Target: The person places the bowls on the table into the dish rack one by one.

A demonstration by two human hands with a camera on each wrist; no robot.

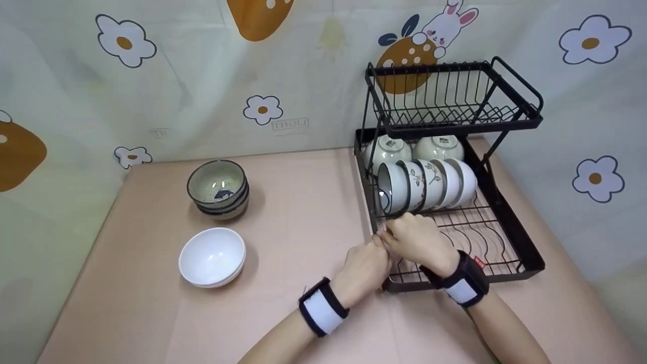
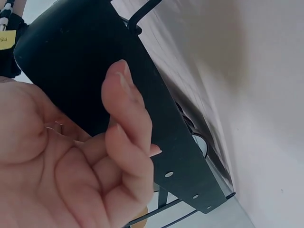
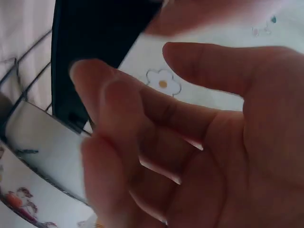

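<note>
While both hands meet at rack's 8 o'clock corner, I see left hand loosely curled against tray wall, gripping nothing; right hand half-curled on wires, hold unclear. Bowls at 12.

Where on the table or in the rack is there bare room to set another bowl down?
Bare table lies between the stacked bowls, the white bowl and the rack. The top tier holds nothing. The lower tier's front wires are free right of the hands; its back is crowded with bowls.
</note>
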